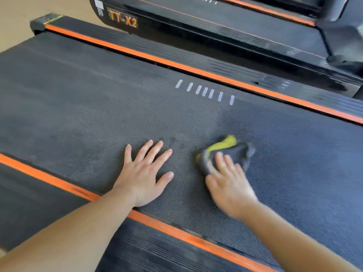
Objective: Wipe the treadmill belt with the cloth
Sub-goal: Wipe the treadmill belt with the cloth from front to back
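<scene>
Nearest me, my left hand lies flat on the treadmill belt, fingers spread, gripping nothing. Just beside it my right hand, kinda blurry, presses the grey-and-yellow cloth onto the belt with straightish fingers. Further back, the next treadmill's label reads "TT-X2" in orange.

second treadmill: black, orange stripe, parallel behind the near one
label: orange "TT-X2" on its end cover
floor: beige, top left
post: dark upright, top right
</scene>
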`<state>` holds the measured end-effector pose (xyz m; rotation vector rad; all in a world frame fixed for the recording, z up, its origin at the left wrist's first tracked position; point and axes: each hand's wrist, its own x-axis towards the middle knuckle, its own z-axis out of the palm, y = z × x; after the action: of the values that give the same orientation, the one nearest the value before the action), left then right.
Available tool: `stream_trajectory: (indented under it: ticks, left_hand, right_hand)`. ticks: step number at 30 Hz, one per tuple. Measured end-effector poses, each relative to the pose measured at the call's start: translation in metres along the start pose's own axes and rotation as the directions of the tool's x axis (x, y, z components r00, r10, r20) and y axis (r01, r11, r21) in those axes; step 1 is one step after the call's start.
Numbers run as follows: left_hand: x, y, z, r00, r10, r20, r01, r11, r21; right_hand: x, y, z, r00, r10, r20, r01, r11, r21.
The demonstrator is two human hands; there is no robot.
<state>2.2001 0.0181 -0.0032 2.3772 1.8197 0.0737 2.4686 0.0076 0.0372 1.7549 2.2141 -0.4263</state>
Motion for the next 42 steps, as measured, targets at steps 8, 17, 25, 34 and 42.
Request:
stream_trajectory:
  ticks: [8, 17, 25, 34, 42]
  left_hand:
    - [0.0, 0.001, -0.001, 1.0, 0.001, 0.005, -0.001, 1.0, 0.005]
    - [0.0, 0.001, 0.001, 1.0, 0.015, 0.026, -0.016, 0.999, 0.042]
    - [0.002, 0.002, -0.004, 0.995, 0.004, 0.102, -0.011, 0.998, 0.066]
    - [0.007, -0.009, -0.009, 0.999, 0.019, 0.038, -0.011, 0.979, -0.201]
    - [0.028, -0.088, -0.031, 0.979, 0.202, 0.001, -0.202, 0.979, -0.033]
  right_hand:
    - [-0.002, 0.041, -0.006, 0.982, -0.187, -0.002, 0.187, 0.98, -0.074]
    - [0.058, -0.02, 0.008, 0.962, -0.137, -0.238, 0.158, 0.985, 0.071]
    - [0.07, 0.007, -0.006, 0.965, -0.1, -0.242, 0.106, 0.994, 0.009]
    - [0.011, -0.069, 0.013, 0.963, -0.102, -0.248, 0.123, 0.99, 0.069]
    - [-0.037, -0.072, 0.028, 0.992, -0.027, -0.121, 0.02, 0.998, -0.06]
